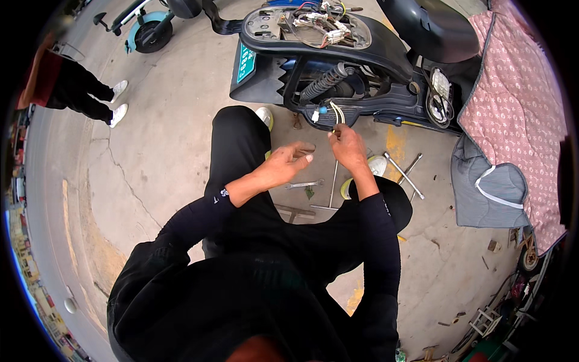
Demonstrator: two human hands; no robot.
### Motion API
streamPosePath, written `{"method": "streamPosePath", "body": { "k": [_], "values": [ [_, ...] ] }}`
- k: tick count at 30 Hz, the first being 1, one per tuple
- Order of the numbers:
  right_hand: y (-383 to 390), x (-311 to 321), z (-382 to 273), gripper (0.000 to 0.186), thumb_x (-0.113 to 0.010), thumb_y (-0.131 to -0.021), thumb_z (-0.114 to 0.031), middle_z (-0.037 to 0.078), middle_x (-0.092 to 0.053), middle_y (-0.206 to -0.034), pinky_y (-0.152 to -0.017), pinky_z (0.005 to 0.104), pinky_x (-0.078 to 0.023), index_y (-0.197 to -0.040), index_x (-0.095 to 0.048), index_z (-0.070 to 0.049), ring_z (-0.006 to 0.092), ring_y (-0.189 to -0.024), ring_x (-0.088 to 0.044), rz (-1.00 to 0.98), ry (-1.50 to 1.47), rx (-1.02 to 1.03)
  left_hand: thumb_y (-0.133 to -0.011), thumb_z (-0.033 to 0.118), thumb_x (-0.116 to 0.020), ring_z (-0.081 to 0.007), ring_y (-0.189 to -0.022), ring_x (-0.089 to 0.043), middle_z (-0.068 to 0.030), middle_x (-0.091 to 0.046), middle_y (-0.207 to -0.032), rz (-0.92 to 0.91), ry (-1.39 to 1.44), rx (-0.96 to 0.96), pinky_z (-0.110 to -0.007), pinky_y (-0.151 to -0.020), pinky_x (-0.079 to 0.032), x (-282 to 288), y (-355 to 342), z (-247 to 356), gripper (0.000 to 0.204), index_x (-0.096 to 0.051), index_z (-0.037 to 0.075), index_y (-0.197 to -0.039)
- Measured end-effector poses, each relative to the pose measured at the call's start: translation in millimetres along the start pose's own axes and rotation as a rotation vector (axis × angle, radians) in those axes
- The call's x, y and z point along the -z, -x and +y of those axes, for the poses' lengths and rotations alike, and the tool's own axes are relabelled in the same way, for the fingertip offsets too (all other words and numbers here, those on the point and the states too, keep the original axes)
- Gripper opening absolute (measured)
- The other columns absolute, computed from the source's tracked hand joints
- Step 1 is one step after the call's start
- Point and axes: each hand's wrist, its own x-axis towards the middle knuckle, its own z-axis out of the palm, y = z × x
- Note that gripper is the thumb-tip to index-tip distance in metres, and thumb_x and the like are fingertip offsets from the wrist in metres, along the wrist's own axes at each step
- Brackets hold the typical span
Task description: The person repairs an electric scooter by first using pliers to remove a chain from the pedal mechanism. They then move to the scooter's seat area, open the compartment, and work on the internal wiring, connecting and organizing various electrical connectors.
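A scooter [386,57] with its body panels partly off is in front of me, a coil shock absorber [323,83] showing in its side. Pale wires [339,111] come down from its lower edge, beside a small blue part [323,110] and a white plug [315,116]. My right hand [350,148] is closed in a pinch on the wire ends. To its left, my left hand [282,165] hangs in the air above my knee, fingers stretched and holding nothing. More loose wiring with white connectors [325,25] lies on the scooter's opened top.
On the ground between my feet lie an open-end wrench [304,184] and a T-handle wrench [333,187]. A cross-shaped wrench [404,175] is by my right foot. A pink quilted cover [512,108] hangs at right. A person [84,90] stands at left near another scooter [151,33].
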Motion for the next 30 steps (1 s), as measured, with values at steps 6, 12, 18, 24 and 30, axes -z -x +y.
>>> {"method": "streamPosePath", "body": {
  "k": [6, 12, 18, 24, 30],
  "values": [
    [-100, -2, 26, 0.04, -0.06, -0.089, -0.012, 0.018, -0.061, -0.129, -0.094, 0.0469, -0.049, -0.129, -0.057, -0.006, 0.038, -0.116, -0.059, 0.104, 0.145, 0.265, -0.087, 0.034, -0.071, -0.0347, -0.103, -0.067, -0.0215, -0.068, -0.11, 0.452, -0.449, 0.225, -0.039, -0.089, -0.051, 10, -154, -74, 0.048, -0.058, -0.001, -0.118],
    [-126, -21, 38, 0.04, -0.059, -0.089, -0.006, 0.016, -0.065, -0.123, -0.096, 0.0459, -0.048, -0.129, -0.059, -0.008, 0.0385, -0.115, -0.059, -0.041, 0.144, 0.281, -0.082, 0.03, -0.08, -0.0243, -0.076, -0.067, -0.0134, -0.07, -0.088, 0.416, -0.362, 0.174, -0.035, -0.073, -0.052, 15, -176, -76, 0.044, -0.059, 0.001, -0.108],
    [-112, 32, 42, 0.027, -0.062, -0.089, -0.001, 0.015, -0.07, -0.107, -0.083, 0.0376, -0.054, -0.115, -0.066, -0.001, 0.029, -0.091, -0.069, 0.034, -0.215, 0.251, -0.087, 0.01, -0.076, -0.0079, -0.074, -0.06, -0.002, -0.062, -0.084, 0.258, 0.045, -0.15, -0.027, -0.066, -0.048, -15, -159, -29, 0.026, -0.053, 0.003, -0.099],
    [-45, 121, 21, 0.029, -0.06, -0.093, 0.001, 0.009, -0.069, -0.102, -0.081, 0.0267, -0.053, -0.121, -0.06, 0.007, 0.0118, -0.086, -0.065, 0.065, -0.842, 0.144, -0.089, 0.007, -0.073, -0.0054, -0.086, -0.057, 0.0004, -0.06, -0.091, -0.033, 0.047, -0.349, -0.024, -0.072, -0.051, -18, -145, 81, 0.025, -0.055, 0.003, -0.105],
    [-20, 148, 29, 0.033, -0.059, -0.093, 0.0, 0.01, -0.066, -0.11, -0.09, 0.0284, -0.05, -0.126, -0.058, 0.005, 0.0127, -0.099, -0.062, 0.009, -0.94, 0.03, -0.089, 0.011, -0.073, -0.0115, -0.105, -0.064, -0.0051, -0.066, -0.106, -0.293, -0.127, -0.392, -0.028, -0.08, -0.055, -4, -157, 144, 0.029, -0.058, 0.001, -0.112]
  ]
}}
